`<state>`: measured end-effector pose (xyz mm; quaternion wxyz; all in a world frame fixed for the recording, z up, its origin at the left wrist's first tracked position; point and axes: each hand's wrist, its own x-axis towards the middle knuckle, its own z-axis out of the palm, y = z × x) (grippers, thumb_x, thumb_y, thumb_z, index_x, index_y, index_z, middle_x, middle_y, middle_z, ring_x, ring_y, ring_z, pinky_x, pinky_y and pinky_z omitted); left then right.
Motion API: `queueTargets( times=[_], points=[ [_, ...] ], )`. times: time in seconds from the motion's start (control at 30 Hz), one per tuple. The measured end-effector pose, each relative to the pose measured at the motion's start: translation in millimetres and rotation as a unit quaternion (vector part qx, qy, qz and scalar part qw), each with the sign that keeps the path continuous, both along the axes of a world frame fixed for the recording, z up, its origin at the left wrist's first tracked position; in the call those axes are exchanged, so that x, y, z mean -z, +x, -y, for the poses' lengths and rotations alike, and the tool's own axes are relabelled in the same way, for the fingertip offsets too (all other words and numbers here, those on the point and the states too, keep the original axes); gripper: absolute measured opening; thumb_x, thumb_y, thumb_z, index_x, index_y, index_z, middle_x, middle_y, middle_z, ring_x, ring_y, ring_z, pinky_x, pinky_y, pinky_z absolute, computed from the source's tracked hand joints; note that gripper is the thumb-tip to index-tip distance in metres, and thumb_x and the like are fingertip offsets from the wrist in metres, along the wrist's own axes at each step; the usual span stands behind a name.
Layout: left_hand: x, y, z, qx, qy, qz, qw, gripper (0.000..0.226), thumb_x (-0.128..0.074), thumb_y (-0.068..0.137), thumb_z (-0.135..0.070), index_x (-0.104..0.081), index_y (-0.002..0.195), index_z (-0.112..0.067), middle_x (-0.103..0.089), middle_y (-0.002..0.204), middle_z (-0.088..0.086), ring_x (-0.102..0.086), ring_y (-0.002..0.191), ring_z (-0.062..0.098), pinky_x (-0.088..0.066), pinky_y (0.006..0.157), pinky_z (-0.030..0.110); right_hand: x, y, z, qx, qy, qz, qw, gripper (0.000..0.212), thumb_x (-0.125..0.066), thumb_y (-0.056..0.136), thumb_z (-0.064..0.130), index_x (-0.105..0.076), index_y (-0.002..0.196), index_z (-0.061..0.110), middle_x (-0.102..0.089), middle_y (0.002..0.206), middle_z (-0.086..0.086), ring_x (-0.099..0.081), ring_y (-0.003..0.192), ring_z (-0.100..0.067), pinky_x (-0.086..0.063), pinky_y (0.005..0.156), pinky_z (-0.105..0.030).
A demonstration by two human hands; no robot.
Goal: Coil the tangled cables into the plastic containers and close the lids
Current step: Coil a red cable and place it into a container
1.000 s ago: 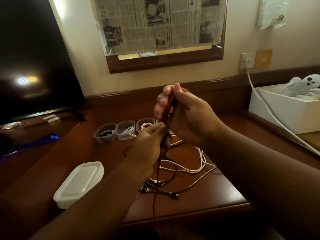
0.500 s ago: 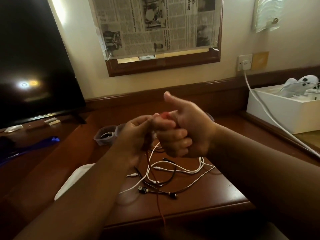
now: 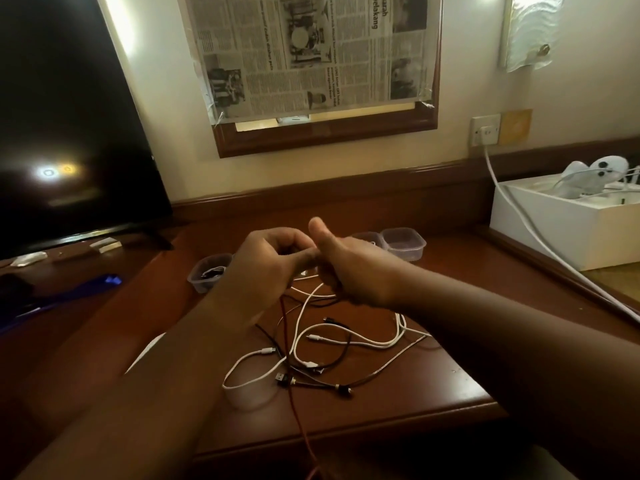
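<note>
My left hand (image 3: 266, 265) and my right hand (image 3: 349, 268) meet above the wooden desk (image 3: 433, 386), both closed on a thin red cable (image 3: 294, 403) that hangs from them past the desk's front edge. Its coiled part is hidden inside my fists. Below the hands lies a tangle of white and black cables (image 3: 322, 351). Small clear plastic containers stand behind: one holding a dark cable (image 3: 207, 271) at the left, an empty one (image 3: 403, 242) at the right, others hidden by my hands.
A dark TV screen (image 3: 69, 133) fills the left. A white box (image 3: 568, 230) sits at the right with a white power cord (image 3: 526, 233) running from the wall socket (image 3: 485, 129). A white lid edge (image 3: 145, 353) shows beside my left forearm. A blue object (image 3: 86, 289) lies at far left.
Both hands have dropped lower and nearer the desk while still working the red cable. The right fist has turned, thumb up. The view shifted, showing the empty right-hand container.
</note>
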<state>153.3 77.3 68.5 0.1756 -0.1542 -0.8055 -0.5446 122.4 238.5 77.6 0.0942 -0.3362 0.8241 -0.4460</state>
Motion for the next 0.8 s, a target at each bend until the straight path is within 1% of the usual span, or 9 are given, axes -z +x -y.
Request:
queueTargets(
  times=[0.1,0.17,0.23,0.3,0.37,0.43,0.53,0.67,0.8],
  points=[
    [10.8,-4.2,1.9,0.080,0.193,0.073,0.975,0.028,-0.084,0.067,-0.045,-0.070,0.074,-0.021,-0.052,0.064,0.003,-0.042,0.053,0.015,-0.031,0.051,0.028,-7.2,1.0,-6.8,-0.180,-0.223,0.394,0.873,0.071,-0.014,0.088,0.080,-0.039,0.064,0.019,-0.032,0.051,0.003,-0.024,0.039,-0.011,-0.017,0.044,-0.025],
    [18.2,-2.8,-7.8,0.088,0.277,0.098,0.952,0.022,-0.079,0.073,-0.043,-0.071,0.076,-0.023,-0.050,0.061,0.000,-0.040,0.048,0.011,-0.029,0.049,0.024,-12.5,0.1,-10.0,-0.285,-0.342,0.464,0.766,0.076,-0.015,0.084,0.085,-0.042,0.063,0.017,-0.035,0.051,0.003,-0.025,0.042,-0.012,-0.022,0.046,-0.025],
    [24.4,0.1,-20.2,0.067,0.289,0.120,0.947,0.022,-0.061,0.091,-0.030,-0.073,0.072,-0.025,-0.047,0.056,0.000,-0.034,0.045,0.010,-0.023,0.047,0.023,-17.7,-1.0,-9.0,-0.306,-0.453,0.435,0.715,0.081,-0.014,0.082,0.088,-0.047,0.069,0.015,-0.038,0.058,0.000,-0.032,0.049,-0.014,-0.029,0.053,-0.027],
    [29.3,6.4,-29.4,0.046,0.231,0.135,0.962,0.026,-0.057,0.091,-0.029,-0.077,0.075,-0.027,-0.045,0.055,0.000,-0.031,0.047,0.012,-0.021,0.048,0.026,-21.2,-4.3,-6.5,-0.247,-0.519,0.311,0.757,0.079,-0.012,0.085,0.084,-0.046,0.075,0.013,-0.037,0.064,-0.003,-0.036,0.056,-0.017,-0.032,0.058,-0.029],
    [29.0,15.1,-33.4,0.046,0.130,0.137,0.981,0.021,-0.059,0.086,-0.035,-0.079,0.086,-0.027,-0.043,0.054,-0.003,-0.032,0.047,0.010,-0.023,0.047,0.025,-20.4,-12.8,-7.1,-0.120,-0.477,0.083,0.867,0.064,-0.019,0.092,0.070,-0.044,0.075,0.014,-0.039,0.063,-0.003,-0.039,0.055,-0.016,-0.035,0.055,-0.026],
    [22.7,19.0,-29.6,0.026,0.048,0.115,0.992,0.018,-0.060,0.091,-0.029,-0.077,0.089,-0.023,-0.049,0.050,-0.011,-0.041,0.043,0.004,-0.030,0.045,0.017,-18.0,-18.3,-11.4,0.016,-0.272,-0.215,0.938,0.055,-0.029,0.092,0.064,-0.047,0.073,0.015,-0.045,0.057,0.002,-0.042,0.047,-0.014,-0.035,0.049,-0.025],
    [6.7,14.5,-11.5,-0.032,-0.046,0.016,0.998,0.009,-0.064,0.091,-0.025,-0.071,0.087,-0.022,-0.062,0.057,-0.018,-0.055,0.052,-0.005,-0.038,0.051,0.010,-8.5,-16.7,-12.8,0.117,0.082,-0.395,0.907,0.069,-0.021,0.092,0.073,-0.052,0.067,0.017,-0.045,0.054,0.006,-0.040,0.045,-0.009,-0.032,0.049,-0.025],
    [1.1,4.6,7.1,-0.020,0.013,0.007,1.000,0.021,-0.073,0.076,-0.034,-0.069,0.077,-0.013,-0.055,0.055,-0.009,-0.046,0.046,0.002,-0.037,0.046,0.015,-9.2,-8.1,-10.2,-0.058,0.008,0.130,0.990,0.075,-0.010,0.091,0.076,-0.044,0.061,0.016,-0.037,0.050,0.003,-0.031,0.039,-0.012,-0.027,0.046,-0.024],
    [20.4,0.6,-1.7,0.090,0.254,0.096,0.958,0.021,-0.075,0.078,-0.042,-0.069,0.072,-0.023,-0.040,0.054,-0.005,-0.034,0.045,0.008,-0.025,0.042,0.021,-20.6,-4.6,-16.1,-0.334,-0.340,0.466,0.745,0.082,-0.015,0.083,0.086,-0.048,0.073,0.012,-0.042,0.056,0.000,-0.039,0.045,-0.014,-0.030,0.049,-0.026]
  ],
)
